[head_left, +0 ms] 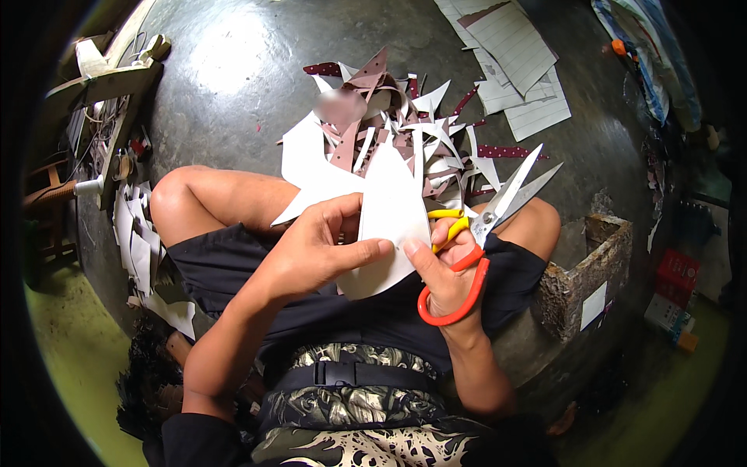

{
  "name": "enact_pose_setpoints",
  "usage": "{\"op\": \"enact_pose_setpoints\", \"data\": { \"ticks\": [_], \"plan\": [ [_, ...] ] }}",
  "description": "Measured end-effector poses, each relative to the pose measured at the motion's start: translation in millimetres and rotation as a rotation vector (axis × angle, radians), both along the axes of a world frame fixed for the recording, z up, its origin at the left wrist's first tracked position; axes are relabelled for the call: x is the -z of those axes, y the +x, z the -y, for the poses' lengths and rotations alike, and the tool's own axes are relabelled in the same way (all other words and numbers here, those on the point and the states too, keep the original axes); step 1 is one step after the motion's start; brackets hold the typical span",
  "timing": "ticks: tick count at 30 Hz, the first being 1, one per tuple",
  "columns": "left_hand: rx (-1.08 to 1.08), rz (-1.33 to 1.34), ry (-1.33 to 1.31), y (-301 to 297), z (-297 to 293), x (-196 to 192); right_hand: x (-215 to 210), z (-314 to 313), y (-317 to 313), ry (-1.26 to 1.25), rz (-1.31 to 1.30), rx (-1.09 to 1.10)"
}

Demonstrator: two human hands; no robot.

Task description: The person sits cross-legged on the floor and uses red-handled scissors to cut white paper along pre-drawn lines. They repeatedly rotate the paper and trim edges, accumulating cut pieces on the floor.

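A white petal-shaped cutout point(389, 198), pointed at its far end and rounded near me, is held above my lap. My left hand point(315, 241) grips its left edge, thumb on top and fingers behind. My right hand point(450, 280) has scissors point(484, 220) with red and yellow handles hooked in it, and its thumb tip presses the cutout's right edge. The scissor blades stand slightly apart, point away to the far right, and are clear of the cutout. Beyond my left hand is a larger angular white piece point(307, 163).
Pink, dark red dotted and white scraps point(389, 117) are heaped on the grey floor ahead. Lined sheets point(517, 58) lie at the far right. A rough open box point(587, 268) stands by my right knee. More white offcuts point(140, 241) and a wooden stand point(117, 101) are at the left.
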State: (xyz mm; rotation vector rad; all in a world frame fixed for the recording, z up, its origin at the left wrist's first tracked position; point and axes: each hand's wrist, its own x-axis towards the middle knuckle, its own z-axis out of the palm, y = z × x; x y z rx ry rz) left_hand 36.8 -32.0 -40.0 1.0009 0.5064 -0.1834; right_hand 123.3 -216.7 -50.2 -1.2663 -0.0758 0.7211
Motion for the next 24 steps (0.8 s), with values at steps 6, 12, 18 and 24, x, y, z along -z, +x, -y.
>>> {"op": "enact_pose_setpoints", "data": {
  "ticks": [6, 12, 18, 24],
  "plan": [
    [0.009, -0.001, 0.363, -4.5, 3.3, 5.7, 1.5, -2.3, -2.4, -0.182, 0.643, 0.019],
    [-0.018, -0.002, 0.103, -2.1, 2.3, -3.8, -2.5, -6.3, 5.8, -0.078, 0.246, -0.144],
    [0.012, 0.001, 0.111, -6.7, 0.8, -2.1, -5.8, 3.4, 18.2, -0.147, 0.081, -0.205],
    [-0.066, 0.017, 0.141, -7.9, 2.7, 2.9, 2.5, 5.6, 23.0, -0.13, 0.132, 0.076]
  ]
}}
